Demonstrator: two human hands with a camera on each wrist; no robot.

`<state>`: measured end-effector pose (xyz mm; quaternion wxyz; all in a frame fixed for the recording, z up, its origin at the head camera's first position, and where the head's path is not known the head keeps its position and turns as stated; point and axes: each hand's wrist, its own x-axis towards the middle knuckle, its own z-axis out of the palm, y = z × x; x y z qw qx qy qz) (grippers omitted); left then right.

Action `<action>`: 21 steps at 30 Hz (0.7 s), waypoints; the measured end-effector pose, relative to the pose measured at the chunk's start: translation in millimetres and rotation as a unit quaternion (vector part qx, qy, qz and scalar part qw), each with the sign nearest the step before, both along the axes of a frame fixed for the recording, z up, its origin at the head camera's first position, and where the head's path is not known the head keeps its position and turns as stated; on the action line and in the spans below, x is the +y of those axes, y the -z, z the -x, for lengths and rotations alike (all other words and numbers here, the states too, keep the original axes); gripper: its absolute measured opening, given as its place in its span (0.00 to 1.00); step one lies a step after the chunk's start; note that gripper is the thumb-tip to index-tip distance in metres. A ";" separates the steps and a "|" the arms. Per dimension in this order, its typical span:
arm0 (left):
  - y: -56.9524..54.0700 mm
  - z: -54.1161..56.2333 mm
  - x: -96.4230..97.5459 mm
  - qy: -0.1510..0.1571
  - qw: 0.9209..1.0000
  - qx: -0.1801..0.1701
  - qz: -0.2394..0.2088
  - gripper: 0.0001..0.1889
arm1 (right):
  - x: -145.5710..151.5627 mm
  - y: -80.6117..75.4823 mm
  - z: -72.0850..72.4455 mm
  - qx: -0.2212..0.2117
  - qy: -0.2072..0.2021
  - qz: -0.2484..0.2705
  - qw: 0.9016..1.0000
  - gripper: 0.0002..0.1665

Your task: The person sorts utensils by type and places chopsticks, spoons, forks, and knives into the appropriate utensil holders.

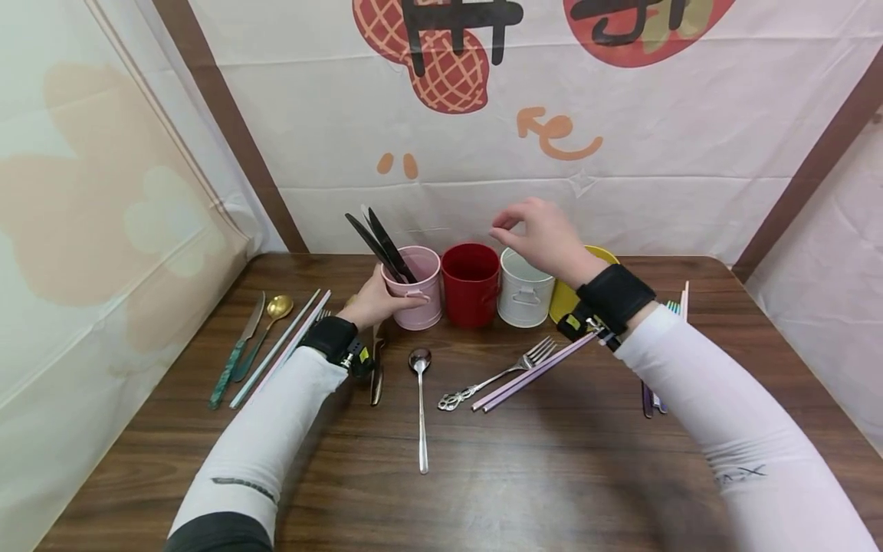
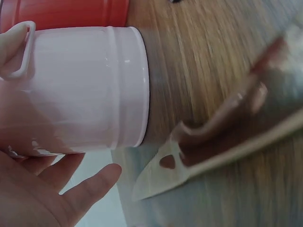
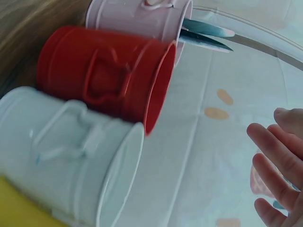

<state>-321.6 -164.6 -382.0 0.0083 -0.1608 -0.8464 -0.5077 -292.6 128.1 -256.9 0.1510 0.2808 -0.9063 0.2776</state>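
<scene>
My left hand grips the pink bucket, thumb across its front by the small handle and fingers round its left side. Several knives lean out of that bucket, blades up. In the air above the white bucket is my right hand, its fingers loosely bent with nothing in them; the right wrist view shows those fingers apart from the buckets. Between pink and white stands a red bucket. A yellow bucket is partly hidden behind the right wrist. Beside the left wrist lies a knife.
At the left lie a green-handled knife, a gold spoon and chopsticks. In front are a silver spoon, a fork and pink chopsticks. More cutlery is partly hidden under the right arm. A fabric wall backs the table.
</scene>
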 end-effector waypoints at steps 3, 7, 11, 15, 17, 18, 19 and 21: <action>-2.0 -0.8 -4.0 0.015 1.000 -0.006 0.024 0.48 | 14.5 2.2 -2.6 0.007 0.000 -0.004 1.000 0.11; -6.1 -1.4 -11.2 0.054 0.996 -0.019 0.070 0.46 | 32.6 9.0 -4.4 0.005 0.011 -0.001 1.000 0.12; -10.4 -9.7 -19.7 0.039 0.983 -0.016 0.179 0.40 | 43.9 19.2 -3.5 -0.002 0.024 0.004 1.000 0.13; -15.5 -29.0 -24.3 -0.001 0.959 0.022 0.283 0.28 | 44.7 30.7 0.3 -0.012 0.018 -0.004 1.000 0.18; -17.7 -41.3 -21.9 -0.009 0.952 0.056 0.301 0.19 | 41.8 35.3 2.7 -0.024 0.011 -0.005 1.000 0.22; -18.4 -48.0 -19.3 -0.010 0.949 0.074 0.308 0.15 | 39.8 37.5 4.1 -0.030 0.008 -0.007 0.999 0.24; -19.0 -55.6 -17.1 -0.009 0.946 0.085 0.313 0.13 | 36.8 40.1 5.4 -0.039 0.006 -0.005 0.999 0.26; -19.6 -71.6 -11.0 0.001 0.943 0.090 0.321 0.14 | 31.0 45.7 9.4 -0.052 0.001 -0.006 0.999 0.28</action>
